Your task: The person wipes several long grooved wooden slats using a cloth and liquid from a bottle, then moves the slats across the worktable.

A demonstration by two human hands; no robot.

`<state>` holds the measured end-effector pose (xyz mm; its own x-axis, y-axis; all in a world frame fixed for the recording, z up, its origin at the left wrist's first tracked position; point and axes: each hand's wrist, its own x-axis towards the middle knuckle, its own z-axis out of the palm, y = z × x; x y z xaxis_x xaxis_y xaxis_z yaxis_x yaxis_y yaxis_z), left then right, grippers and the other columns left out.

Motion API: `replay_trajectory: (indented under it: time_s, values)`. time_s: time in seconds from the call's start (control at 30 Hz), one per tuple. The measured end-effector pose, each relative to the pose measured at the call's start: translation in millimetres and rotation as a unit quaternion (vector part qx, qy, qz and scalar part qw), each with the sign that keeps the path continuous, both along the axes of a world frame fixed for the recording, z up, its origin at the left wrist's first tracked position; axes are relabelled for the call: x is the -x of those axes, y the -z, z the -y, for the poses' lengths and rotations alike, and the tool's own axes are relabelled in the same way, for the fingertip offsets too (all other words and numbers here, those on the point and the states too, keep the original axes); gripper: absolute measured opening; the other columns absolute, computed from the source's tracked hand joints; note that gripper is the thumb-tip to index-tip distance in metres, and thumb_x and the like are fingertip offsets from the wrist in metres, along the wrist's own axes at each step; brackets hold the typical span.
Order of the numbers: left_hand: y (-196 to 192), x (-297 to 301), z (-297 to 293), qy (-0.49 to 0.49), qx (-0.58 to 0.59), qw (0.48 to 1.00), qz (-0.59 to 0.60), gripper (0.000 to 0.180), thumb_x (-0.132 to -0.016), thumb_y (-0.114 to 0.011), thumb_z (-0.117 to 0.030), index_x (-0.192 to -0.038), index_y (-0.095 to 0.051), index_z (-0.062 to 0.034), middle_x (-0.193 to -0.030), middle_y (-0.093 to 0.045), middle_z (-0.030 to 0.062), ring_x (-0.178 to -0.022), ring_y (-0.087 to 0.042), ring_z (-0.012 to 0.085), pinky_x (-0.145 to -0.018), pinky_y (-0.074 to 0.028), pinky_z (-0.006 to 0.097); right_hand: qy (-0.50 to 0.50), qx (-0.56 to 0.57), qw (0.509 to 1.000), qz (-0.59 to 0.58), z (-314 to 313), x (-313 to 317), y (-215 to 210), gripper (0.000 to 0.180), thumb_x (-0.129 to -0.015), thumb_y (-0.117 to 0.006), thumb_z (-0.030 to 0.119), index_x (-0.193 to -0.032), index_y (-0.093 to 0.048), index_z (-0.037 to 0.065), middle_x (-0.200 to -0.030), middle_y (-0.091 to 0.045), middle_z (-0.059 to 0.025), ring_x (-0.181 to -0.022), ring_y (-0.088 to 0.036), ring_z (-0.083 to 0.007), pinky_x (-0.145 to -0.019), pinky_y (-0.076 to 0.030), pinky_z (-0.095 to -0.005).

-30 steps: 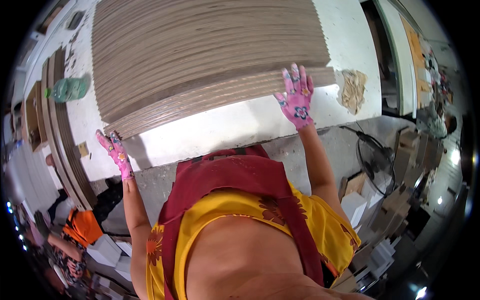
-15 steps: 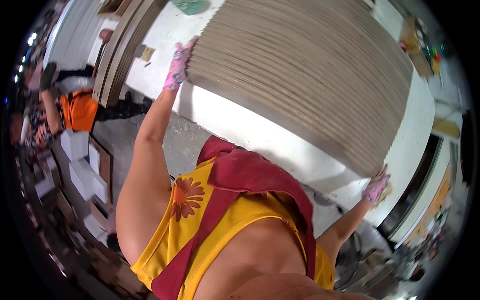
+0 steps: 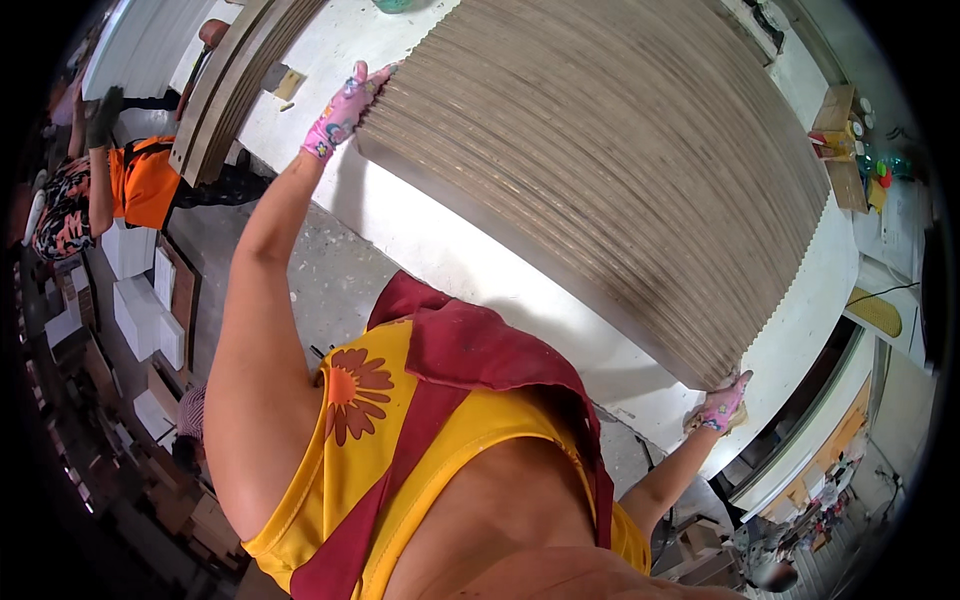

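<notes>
On the white table (image 3: 400, 215) lay a broad fanned stack of cardboard sheets (image 3: 610, 160), its stepped edges facing the person. At the stack's near left corner the left hand (image 3: 343, 112), in a pink patterned glove, gripped the sheet edges with fingers curled over them. At the near right corner the right hand (image 3: 718, 408), gloved alike, clasped the stack's lower edge from beneath. Beyond the left hand another pile of boards (image 3: 225, 85) rested on the table. Far left, a person in an orange top (image 3: 140, 180) stood beside white boxes (image 3: 140, 300).
</notes>
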<state>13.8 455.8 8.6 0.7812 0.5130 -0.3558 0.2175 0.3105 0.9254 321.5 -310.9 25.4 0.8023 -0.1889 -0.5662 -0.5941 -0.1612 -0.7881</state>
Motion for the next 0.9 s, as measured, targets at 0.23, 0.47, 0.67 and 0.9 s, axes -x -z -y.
replay_trajectory:
  time_s: [0.23,0.47,0.67,0.9]
  values:
    - [0,-97,-48,0.067,-0.093,0.99,0.079,0.087,-0.083,-0.024,-0.072,-0.138,-0.03,-0.0042,-0.127,-0.036,0.011,-0.115,-0.03,0.0202,-0.095,-0.022,0.029,-0.16,-0.056,0.971,0.168,-16,-92,13,0.068,-0.094,-0.021,0.052,-0.139,-0.027,0.001,-0.146,-0.023,-0.0136,-0.137,-0.015,-0.0251,-0.111,-0.006,-0.0339]
    - [7,-137,-40,-0.035,-0.106,0.994,-0.003,0.072,-0.087,-0.025,-0.066,-0.14,-0.032,-0.017,-0.119,-0.046,0.0051,-0.105,-0.042,0.0147,-0.088,-0.035,0.027,-0.122,0.102,0.974,0.164,-72,-96,-8,0.081,-0.088,-0.031,0.062,-0.141,-0.022,0.002,-0.148,-0.018,-0.0146,-0.137,-0.012,-0.0243,-0.11,-0.006,-0.0347]
    - [3,-102,-63,-0.02,-0.061,0.998,-0.016,0.074,-0.086,-0.031,-0.067,-0.142,-0.027,-0.0185,-0.127,-0.043,0.0096,-0.111,-0.042,0.018,-0.093,-0.034,0.029,-0.15,0.065,0.98,0.109,-68,-106,10,0.08,-0.089,-0.032,0.06,-0.141,-0.021,0.0,-0.148,-0.018,-0.0146,-0.137,-0.014,-0.0245,-0.11,-0.006,-0.0349]
    - [11,-169,-68,0.019,-0.133,0.988,-0.073,0.063,-0.088,-0.031,-0.061,-0.133,-0.044,-0.0189,-0.116,-0.05,0.0079,-0.09,-0.051,0.0165,-0.076,-0.041,0.03,-0.231,-0.005,0.959,0.162,-41,-141,-4,0.086,-0.087,-0.034,0.063,-0.141,-0.016,-0.002,-0.148,-0.016,-0.0149,-0.137,-0.013,-0.0229,-0.111,-0.003,-0.0339]
